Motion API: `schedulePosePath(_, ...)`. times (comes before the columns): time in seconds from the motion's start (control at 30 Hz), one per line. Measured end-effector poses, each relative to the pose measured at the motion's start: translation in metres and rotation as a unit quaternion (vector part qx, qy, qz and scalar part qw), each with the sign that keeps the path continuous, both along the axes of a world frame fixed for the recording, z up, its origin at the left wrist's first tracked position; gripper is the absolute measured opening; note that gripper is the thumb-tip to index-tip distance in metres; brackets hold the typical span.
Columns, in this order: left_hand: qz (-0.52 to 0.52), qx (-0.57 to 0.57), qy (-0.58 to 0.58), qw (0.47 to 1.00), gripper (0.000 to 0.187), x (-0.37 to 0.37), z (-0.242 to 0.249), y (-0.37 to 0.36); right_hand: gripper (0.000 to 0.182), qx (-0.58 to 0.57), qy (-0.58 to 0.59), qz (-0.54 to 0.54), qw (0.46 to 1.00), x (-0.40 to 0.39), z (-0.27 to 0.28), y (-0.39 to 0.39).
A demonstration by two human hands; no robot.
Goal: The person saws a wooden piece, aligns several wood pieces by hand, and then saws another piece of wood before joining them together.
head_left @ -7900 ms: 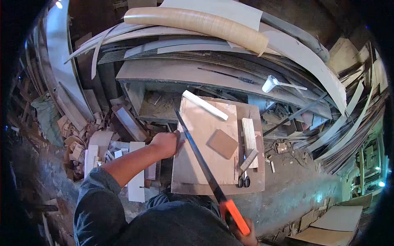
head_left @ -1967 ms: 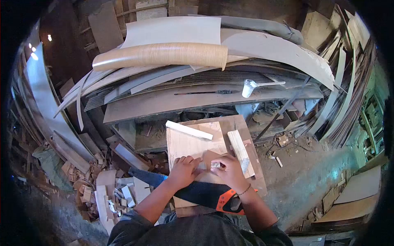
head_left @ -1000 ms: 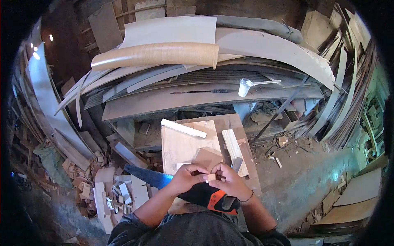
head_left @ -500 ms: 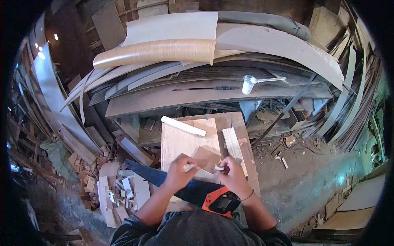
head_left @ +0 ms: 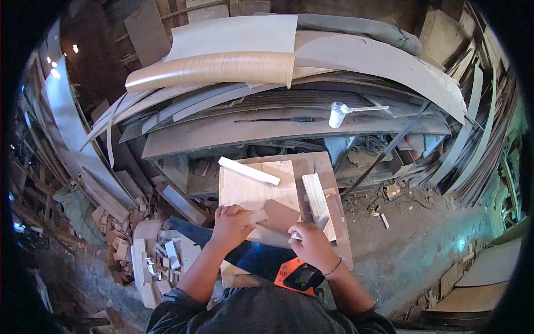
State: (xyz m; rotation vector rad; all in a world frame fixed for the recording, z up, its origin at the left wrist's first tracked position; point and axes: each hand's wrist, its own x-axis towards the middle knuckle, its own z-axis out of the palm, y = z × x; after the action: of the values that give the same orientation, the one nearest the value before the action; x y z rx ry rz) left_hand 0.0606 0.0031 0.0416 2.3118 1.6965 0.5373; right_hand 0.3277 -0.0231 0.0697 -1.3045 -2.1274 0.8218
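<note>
My left hand [head_left: 231,225] is closed on a small wood piece [head_left: 256,217], whose pale end sticks out to the right over the work board [head_left: 239,189]. My right hand [head_left: 311,245] is closed round a small pale piece [head_left: 296,236], mostly hidden by the fingers. Beneath both hands lies a handsaw [head_left: 256,259] with an orange and black handle [head_left: 289,274]. A brown flat piece [head_left: 280,216] rests between the hands. Farther back on the board is a white stick [head_left: 249,171], and a pale wood block [head_left: 317,197] stands at the right.
A white cup with a long handle [head_left: 337,116] sits on the shelf ahead, near a thin dark tool [head_left: 278,119]. Rolled wood-grain sheet [head_left: 211,69] lies above. Offcuts [head_left: 172,254] are piled at lower left. Long strips lean at both sides.
My left hand has moved left and up and turned, showing more of its wood piece. My right hand has shifted slightly down, its fingers turned over the piece.
</note>
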Motion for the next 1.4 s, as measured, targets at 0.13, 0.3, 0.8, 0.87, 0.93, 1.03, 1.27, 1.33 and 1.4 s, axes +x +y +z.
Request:
schedulePosePath(0.13,0.014,0.032,-0.057,0.998,0.060,0.003,0.009,-0.006,0.031,0.140,-0.048,0.055,0.988,0.000,-0.012,0.001)
schedulePosePath(0.3,-0.148,-0.118,-0.081,0.979,0.082,-0.023,0.029,-0.039,0.043,0.090,-0.102,0.035,0.990,0.012,0.018,-0.027)
schedulePosePath(0.8,-0.185,-0.063,0.024,0.980,0.076,-0.020,0.004,-0.069,0.064,-0.213,-0.057,-0.239,0.946,0.070,0.008,-0.089)
schedulePosePath(0.87,-0.179,-0.044,0.016,0.983,0.073,-0.015,-0.001,-0.075,0.064,-0.205,-0.034,-0.253,0.945,0.068,0.007,-0.089)
schedulePosePath(0.93,-0.162,-0.034,0.017,0.986,0.072,-0.009,0.001,-0.081,0.063,-0.209,-0.044,-0.272,0.938,0.069,0.010,-0.086)
schedulePosePath(1.03,-0.143,0.006,0.008,0.990,0.072,-0.001,0.000,-0.087,0.060,-0.073,0.001,-0.277,0.958,0.076,-0.014,-0.089)
schedulePosePath(1.27,-0.134,0.055,-0.046,0.988,0.072,0.017,-0.005,-0.089,0.056,-0.134,0.130,-0.286,0.940,0.088,-0.007,-0.073)
schedulePosePath(1.33,-0.121,0.059,-0.038,0.990,0.072,0.024,-0.009,-0.089,0.057,-0.124,0.117,-0.280,0.945,0.096,-0.018,-0.066)
schedulePosePath(1.4,-0.107,0.057,-0.030,0.992,0.073,0.027,-0.008,-0.089,0.060,-0.109,0.108,-0.277,0.949,0.094,-0.019,-0.061)
